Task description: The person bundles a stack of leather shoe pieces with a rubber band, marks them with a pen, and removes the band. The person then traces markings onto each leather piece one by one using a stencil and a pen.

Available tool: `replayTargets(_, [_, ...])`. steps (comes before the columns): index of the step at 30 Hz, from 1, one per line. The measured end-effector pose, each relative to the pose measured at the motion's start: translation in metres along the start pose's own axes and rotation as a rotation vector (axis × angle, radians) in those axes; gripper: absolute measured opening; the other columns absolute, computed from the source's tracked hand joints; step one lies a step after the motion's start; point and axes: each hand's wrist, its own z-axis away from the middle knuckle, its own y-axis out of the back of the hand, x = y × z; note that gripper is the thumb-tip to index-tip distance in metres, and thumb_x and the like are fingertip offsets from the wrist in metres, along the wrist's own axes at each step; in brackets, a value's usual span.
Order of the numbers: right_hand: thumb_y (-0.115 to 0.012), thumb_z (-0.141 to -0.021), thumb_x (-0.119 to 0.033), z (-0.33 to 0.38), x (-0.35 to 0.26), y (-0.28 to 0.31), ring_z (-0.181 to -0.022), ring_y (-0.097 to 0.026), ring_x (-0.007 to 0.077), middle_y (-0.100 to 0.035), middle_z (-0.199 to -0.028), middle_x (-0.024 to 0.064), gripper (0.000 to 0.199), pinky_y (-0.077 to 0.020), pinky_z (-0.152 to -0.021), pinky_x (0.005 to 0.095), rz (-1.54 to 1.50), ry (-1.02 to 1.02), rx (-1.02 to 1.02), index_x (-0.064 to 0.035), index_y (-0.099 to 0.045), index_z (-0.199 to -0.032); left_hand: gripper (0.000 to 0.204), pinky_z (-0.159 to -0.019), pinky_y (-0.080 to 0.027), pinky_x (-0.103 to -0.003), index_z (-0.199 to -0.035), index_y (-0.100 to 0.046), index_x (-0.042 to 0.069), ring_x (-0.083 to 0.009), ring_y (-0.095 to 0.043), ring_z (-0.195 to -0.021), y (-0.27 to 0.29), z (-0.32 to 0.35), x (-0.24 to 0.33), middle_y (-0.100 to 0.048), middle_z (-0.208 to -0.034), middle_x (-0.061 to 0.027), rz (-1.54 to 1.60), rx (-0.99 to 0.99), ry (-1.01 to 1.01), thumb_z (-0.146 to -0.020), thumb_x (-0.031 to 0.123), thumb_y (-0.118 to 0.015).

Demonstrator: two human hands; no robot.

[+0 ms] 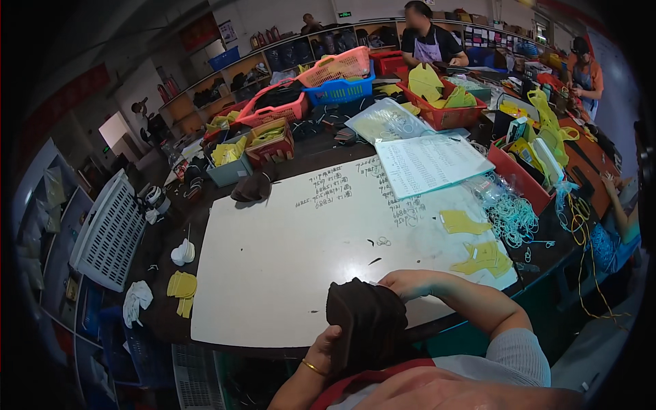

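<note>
A thick stack of dark brown cut pieces [362,316] stands on edge close to my body, above the near edge of the white-topped table [287,273]. My left hand [326,347], with a gold bangle at the wrist, is closed on the stack's left side, its thumb along the face. From the right, my right hand [403,283] bends round the far top corner of the same stack and grips it there; most of its fingers are hidden. A separate dark brown bundle [253,188] lies at the table's far left corner.
Yellow templates [482,258] lie at the table's right. Beyond stand a sheet of handwritten lists [434,166], a red bin [523,178], tangled pale bands [509,217] and piled baskets [342,85]. At left are a white crate [108,232] and a crumpled cloth [138,302]. Other people work around.
</note>
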Motion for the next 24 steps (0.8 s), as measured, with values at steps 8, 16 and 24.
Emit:
replayTargets(8, [-0.056,-0.102,-0.04,0.023,0.016,-0.019,-0.071,-0.051,0.0063,-0.055,-0.069,-0.0042,0.037,-0.0372,-0.058,0.0229,-0.198,0.221,0.364,-0.0063,-0.071,-0.096,0.104,-0.116,-0.039,-0.047,-0.15,-0.036,0.003,-0.0315,-0.05,-0.134,-0.03,0.016,0.001,-0.05,-0.146,-0.0164,-0.058,-0.12,-0.213,-0.066,0.035,-0.088])
replayTargets(16, [-0.045,-0.108,-0.039,0.064,-0.032,-0.011,-0.053,-0.034,0.0045,-0.042,-0.063,-0.0049,0.05,-0.0282,-0.048,0.0203,-0.426,0.585,0.259,-0.0013,-0.06,-0.137,0.094,-0.112,-0.039,-0.039,-0.15,-0.032,0.002,-0.025,-0.051,-0.129,-0.055,-0.007,0.01,-0.052,-0.139,-0.0123,-0.805,0.085,-0.279,-0.072,0.014,-0.082])
replayTargets(24, [-0.056,-0.099,-0.048,0.066,-0.051,-0.106,-0.067,-0.068,0.032,-0.068,-0.082,0.0097,0.036,-0.0511,-0.051,0.0425,1.208,0.701,0.247,-0.0165,-0.065,-0.114,0.067,-0.103,-0.05,-0.039,-0.141,-0.044,-0.001,-0.0247,-0.059,-0.121,-0.03,-0.012,0.017,-0.058,-0.133,-0.0145,-0.955,0.181,-0.565,-0.082,0.011,-0.073])
